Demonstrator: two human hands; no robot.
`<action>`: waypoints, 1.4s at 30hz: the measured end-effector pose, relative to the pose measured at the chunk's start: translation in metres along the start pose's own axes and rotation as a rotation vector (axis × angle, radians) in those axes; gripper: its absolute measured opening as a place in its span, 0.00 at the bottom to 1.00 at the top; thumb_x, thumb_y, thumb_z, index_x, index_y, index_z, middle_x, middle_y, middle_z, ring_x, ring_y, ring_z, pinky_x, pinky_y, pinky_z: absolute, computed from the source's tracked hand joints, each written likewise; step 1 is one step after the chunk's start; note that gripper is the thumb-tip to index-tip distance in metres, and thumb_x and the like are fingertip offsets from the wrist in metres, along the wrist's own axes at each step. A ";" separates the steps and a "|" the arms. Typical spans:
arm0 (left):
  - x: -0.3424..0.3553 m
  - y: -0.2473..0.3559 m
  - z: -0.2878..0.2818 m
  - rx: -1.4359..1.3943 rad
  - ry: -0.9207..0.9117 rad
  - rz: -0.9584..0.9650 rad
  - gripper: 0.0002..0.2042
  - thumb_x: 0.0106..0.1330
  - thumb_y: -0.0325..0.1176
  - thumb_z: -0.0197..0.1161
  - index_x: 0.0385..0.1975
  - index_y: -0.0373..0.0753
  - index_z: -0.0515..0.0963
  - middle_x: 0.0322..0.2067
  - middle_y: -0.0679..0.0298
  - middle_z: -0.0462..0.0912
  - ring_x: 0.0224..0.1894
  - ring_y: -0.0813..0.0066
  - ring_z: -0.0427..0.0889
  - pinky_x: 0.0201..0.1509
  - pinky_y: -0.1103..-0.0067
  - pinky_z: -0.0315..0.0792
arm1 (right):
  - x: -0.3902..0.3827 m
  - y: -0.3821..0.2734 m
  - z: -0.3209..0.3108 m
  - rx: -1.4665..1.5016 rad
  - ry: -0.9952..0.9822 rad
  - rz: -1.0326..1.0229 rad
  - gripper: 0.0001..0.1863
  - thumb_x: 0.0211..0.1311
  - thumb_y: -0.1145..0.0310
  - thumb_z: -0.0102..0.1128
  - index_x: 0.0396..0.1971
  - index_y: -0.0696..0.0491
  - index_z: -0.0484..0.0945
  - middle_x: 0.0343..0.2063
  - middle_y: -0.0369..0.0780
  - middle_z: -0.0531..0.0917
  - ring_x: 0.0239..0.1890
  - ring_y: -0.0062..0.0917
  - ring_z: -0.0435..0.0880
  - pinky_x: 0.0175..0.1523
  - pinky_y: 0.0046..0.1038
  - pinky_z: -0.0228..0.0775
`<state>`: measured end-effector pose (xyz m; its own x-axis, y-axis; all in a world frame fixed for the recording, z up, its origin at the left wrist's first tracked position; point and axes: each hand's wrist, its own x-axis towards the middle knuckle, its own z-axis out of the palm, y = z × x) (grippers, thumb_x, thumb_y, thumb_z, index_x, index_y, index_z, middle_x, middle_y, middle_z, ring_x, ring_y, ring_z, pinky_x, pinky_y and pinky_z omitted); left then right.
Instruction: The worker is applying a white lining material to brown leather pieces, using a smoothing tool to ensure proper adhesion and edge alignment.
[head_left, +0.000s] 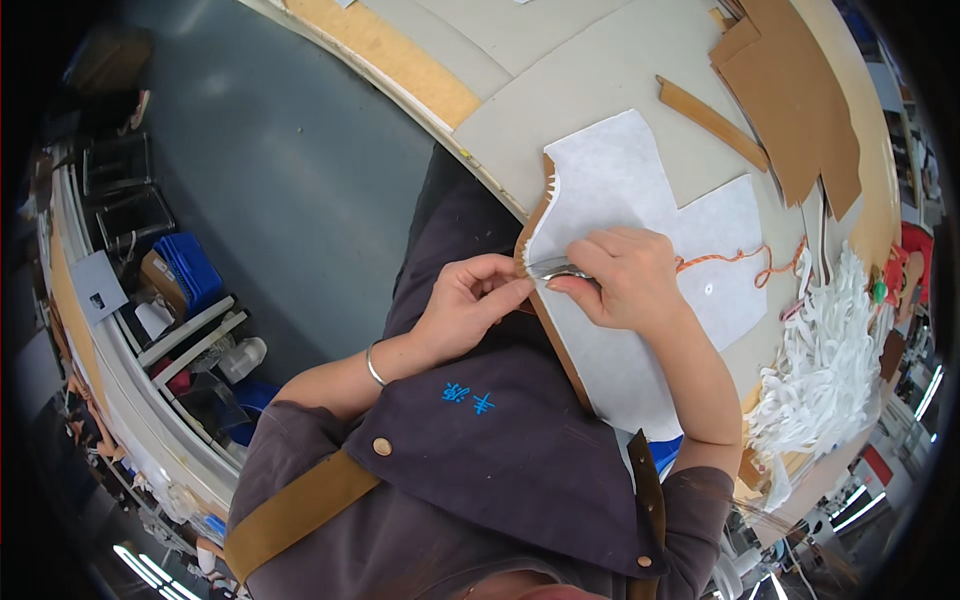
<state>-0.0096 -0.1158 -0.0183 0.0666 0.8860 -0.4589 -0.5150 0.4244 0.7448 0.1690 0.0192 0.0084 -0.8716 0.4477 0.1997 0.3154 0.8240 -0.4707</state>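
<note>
A white sheet piece (622, 180) with a brown, notched left edge (534, 228) lies over the table's front edge toward my body. My left hand (468, 305) pinches that edge between thumb and index finger. My right hand (625, 280) grips a small silver metal tool (555, 268), its tip at the notched edge beside my left fingertips; I cannot make out what kind of tool it is. An orange twisted cord (740, 255) runs across the white piece toward the right, partly behind my right hand.
The pale worktable (520, 110) holds brown card pieces (785, 110), a narrow brown strip (705, 115) and a heap of white strips (810, 360) at right. Across the grey floor stand another bench (175, 400) with blue bins (190, 270). People work at the far left rim.
</note>
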 end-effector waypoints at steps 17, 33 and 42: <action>-0.001 -0.012 0.000 0.035 0.085 0.140 0.07 0.68 0.24 0.61 0.43 0.31 0.79 0.36 0.67 0.83 0.37 0.86 0.78 0.42 0.85 0.77 | 0.004 0.001 0.004 -0.031 0.024 -0.029 0.18 0.51 0.52 0.68 0.19 0.47 0.72 0.14 0.33 0.71 0.17 0.28 0.74 0.21 0.29 0.62; 0.000 -0.013 -0.002 -0.078 -0.057 0.150 0.09 0.71 0.25 0.58 0.47 0.31 0.77 0.38 0.67 0.82 0.39 0.85 0.80 0.47 0.79 0.80 | 0.009 -0.002 0.003 -0.012 -0.024 -0.049 0.15 0.53 0.53 0.67 0.21 0.47 0.74 0.15 0.33 0.73 0.18 0.27 0.75 0.22 0.29 0.64; -0.001 -0.010 0.000 -0.061 -0.067 0.170 0.09 0.70 0.24 0.58 0.47 0.31 0.76 0.38 0.66 0.81 0.39 0.84 0.79 0.47 0.80 0.80 | 0.004 -0.005 0.010 0.133 0.079 0.065 0.16 0.54 0.54 0.67 0.18 0.47 0.72 0.12 0.33 0.71 0.15 0.29 0.72 0.19 0.30 0.60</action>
<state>-0.0043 -0.1208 -0.0252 0.0303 0.9553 -0.2941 -0.5746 0.2574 0.7769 0.1604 0.0130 0.0032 -0.8171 0.5289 0.2293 0.3133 0.7413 -0.5936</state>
